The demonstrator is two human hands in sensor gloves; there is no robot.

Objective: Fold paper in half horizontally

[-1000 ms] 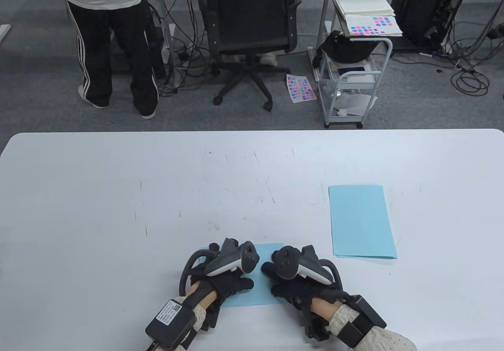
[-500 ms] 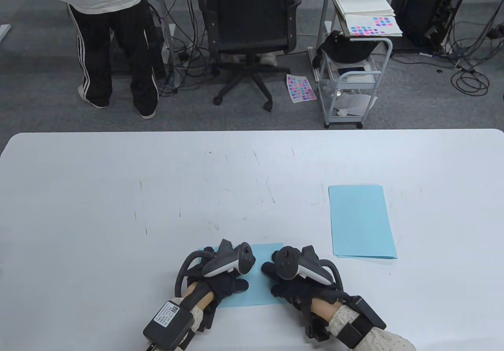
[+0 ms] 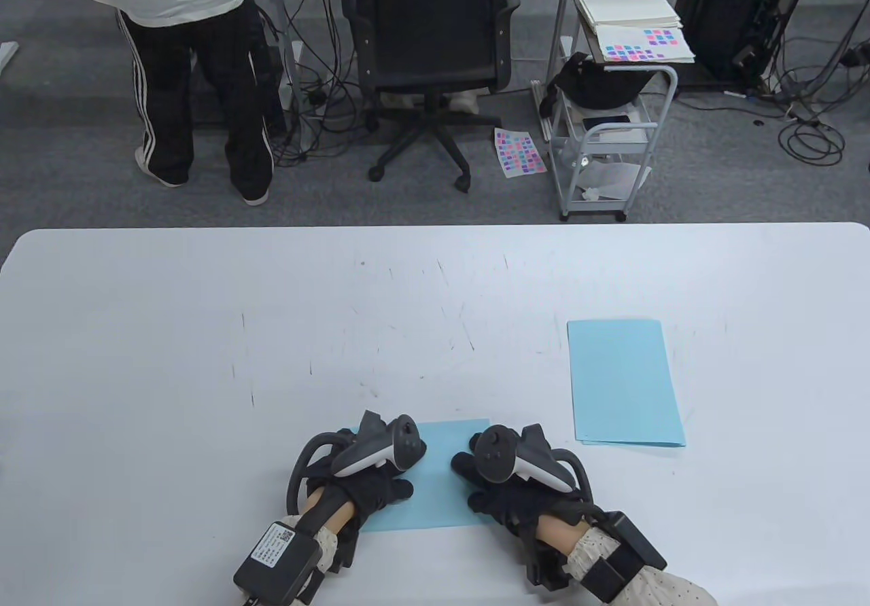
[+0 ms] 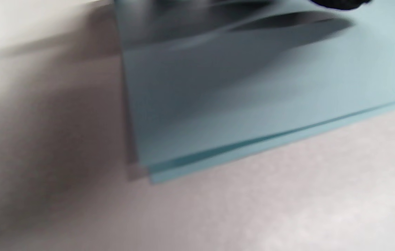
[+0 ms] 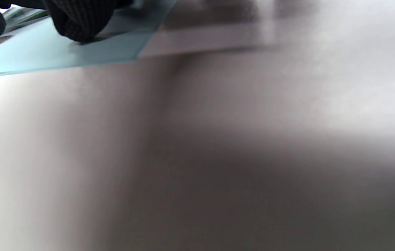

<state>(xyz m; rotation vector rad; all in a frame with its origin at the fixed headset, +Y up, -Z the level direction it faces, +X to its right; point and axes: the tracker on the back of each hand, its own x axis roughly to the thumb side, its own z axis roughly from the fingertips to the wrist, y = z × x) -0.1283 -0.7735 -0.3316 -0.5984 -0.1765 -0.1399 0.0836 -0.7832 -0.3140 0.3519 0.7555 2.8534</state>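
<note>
The folded paper (image 3: 435,480) lies flat near the front edge of the tabletop (image 3: 204,334), about the middle, w/ both hands on it. In the table view the left hand (image 3: 370,490) rests on the paper's left part and the right hand (image 3: 506,497) on its right edge, but the trackers cover the fingers, so from above I cannot tell how the fingers lie. The left wrist view shows what the table view does not: two layers of the paper (image 4: 253,104), the top one lying slightly back from the bottom one at the near edge, and only a dark fingertip at the top edge; whether the left hand is open or closed I cannot tell. The right wrist view shows a gloved fingertip (image 5: 78,24) pressing down on the paper (image 5: 44,52) near its corner, not wrapped around it, so that hand looks open. A second sheet (image 3: 625,382) lies apart toward the right side of the tabletop, seen in the table view only.
</note>
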